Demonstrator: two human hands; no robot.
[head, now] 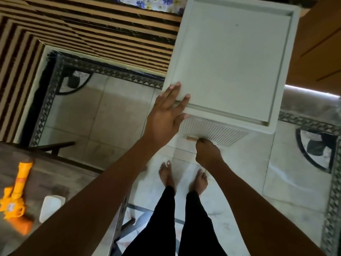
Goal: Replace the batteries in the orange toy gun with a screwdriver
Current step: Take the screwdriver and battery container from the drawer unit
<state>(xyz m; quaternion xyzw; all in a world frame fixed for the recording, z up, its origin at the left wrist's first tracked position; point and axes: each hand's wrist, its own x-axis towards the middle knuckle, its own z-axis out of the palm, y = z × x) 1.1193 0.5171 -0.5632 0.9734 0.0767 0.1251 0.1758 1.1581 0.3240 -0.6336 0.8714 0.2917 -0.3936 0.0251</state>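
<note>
The orange toy gun (pixel 15 193) lies on a dark table (pixel 60 180) at the lower left, apart from both hands. My left hand (pixel 168 113) rests flat, fingers spread, on the near left corner of a white plastic drawer unit (pixel 230 58). My right hand (pixel 207 154) is closed on a small tan handle (pixel 191 138) at the front of the unit's ribbed drawer (pixel 217 131). No screwdriver or batteries are visible.
A small white box (pixel 50 206) sits on the table beside the gun. I stand barefoot on a tiled floor (pixel 286 182) in front of the unit. A striped bed edge (pixel 92 30) lies beyond, and a wooden cabinet (pixel 321 39) stands at the right.
</note>
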